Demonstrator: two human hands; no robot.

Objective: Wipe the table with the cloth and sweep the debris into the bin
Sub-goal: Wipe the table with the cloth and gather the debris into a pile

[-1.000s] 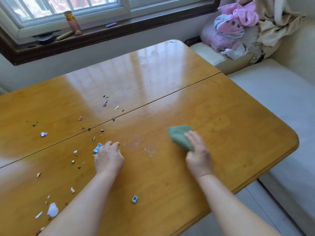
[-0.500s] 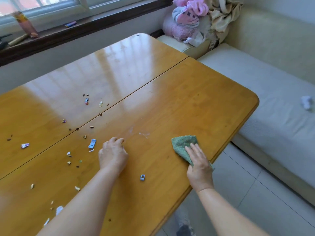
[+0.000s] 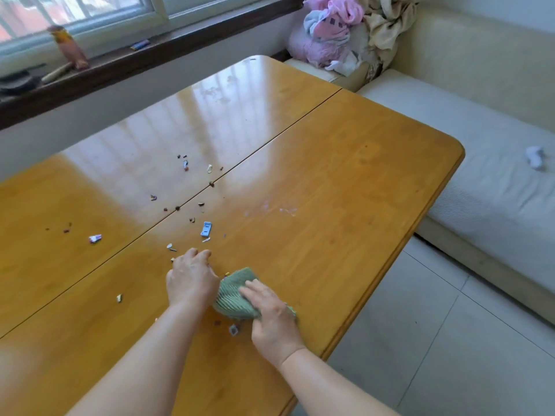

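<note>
My right hand (image 3: 270,321) presses flat, fingers straight, on the ribbed green cloth (image 3: 232,298), which is bunched near the right edge of the glossy wooden surface (image 3: 345,190). My left hand (image 3: 192,277) touches the cloth, fingers curled, holding nothing. Small debris (image 3: 206,229) scatters around the centre seam; a cream sofa (image 3: 480,175) stands beside.

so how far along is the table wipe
Early days. Done: the right end of the table shows no scraps, only a white smear. In hand: the right hand presses the green cloth flat, beside the left hand. Left: debris scattered across the middle, and no bin in view.
</note>
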